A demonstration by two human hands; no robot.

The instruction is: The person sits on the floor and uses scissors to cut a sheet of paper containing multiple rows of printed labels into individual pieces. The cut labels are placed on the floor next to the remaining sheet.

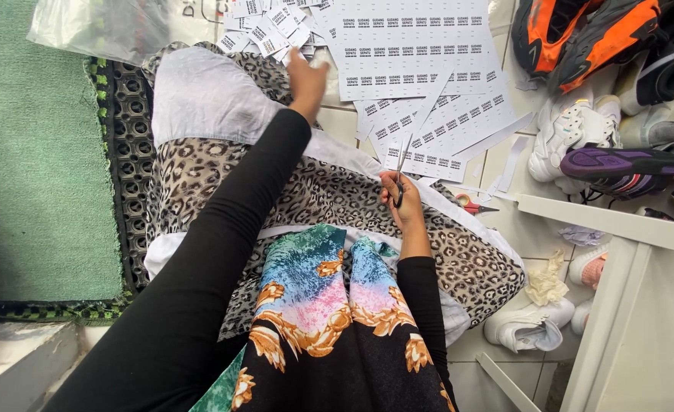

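My left hand (306, 78) reaches far forward to the heap of small cut paper labels (270, 29) beside the white printed label sheets (409, 46); whether it grips one I cannot tell. My right hand (400, 200) rests on the leopard-print cushion (329, 191) and holds a pair of scissors (402, 166), blades pointing up toward a sheet of labels (443, 126). Both arms wear black sleeves. My lap in a colourful patterned cloth (321, 305) fills the lower middle.
A green mat (39, 145) with a black rubber grid edge lies at left. Several shoes (604, 91) pile up at right, with white sneakers (531, 324) lower down. A second red-handled pair of scissors (476, 204) lies on the tiles. A white frame (619, 229) stands at right.
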